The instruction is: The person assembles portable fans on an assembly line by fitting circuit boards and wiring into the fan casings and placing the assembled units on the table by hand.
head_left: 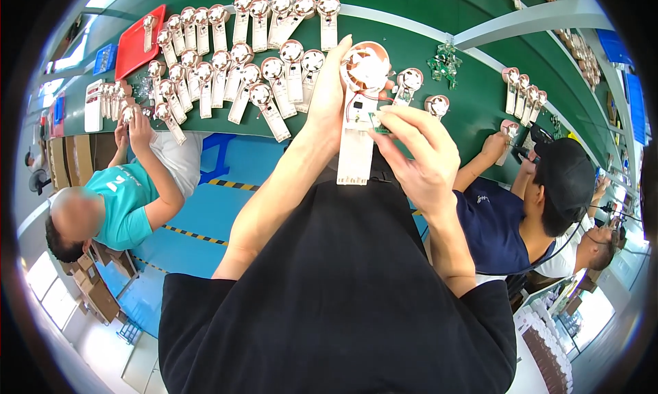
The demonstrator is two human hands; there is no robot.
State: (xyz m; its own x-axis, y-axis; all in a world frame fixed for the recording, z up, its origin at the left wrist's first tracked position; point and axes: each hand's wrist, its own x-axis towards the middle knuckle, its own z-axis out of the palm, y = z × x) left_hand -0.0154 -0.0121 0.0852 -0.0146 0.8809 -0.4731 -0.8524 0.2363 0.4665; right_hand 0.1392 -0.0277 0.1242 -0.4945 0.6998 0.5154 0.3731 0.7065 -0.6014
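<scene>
First, at far left, a co-worker in teal (147, 212) is beside the green bench (404, 13); next come a red tray (132, 51) and rows of white units (293, 85) with coppery round heads; midway, the left hand (329, 104) has its grip closed around a similar unit (356, 154), the right hand (426, 155) pinching a small circuit board (378, 124) at its front; rightward lie loose green boards (444, 65), then a black-capped co-worker (507, 219)

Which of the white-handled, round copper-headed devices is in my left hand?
The central device: unlike those lying on the green table, it's held in your left hand, with your right hand pinching a green circuit board at its side.
</scene>
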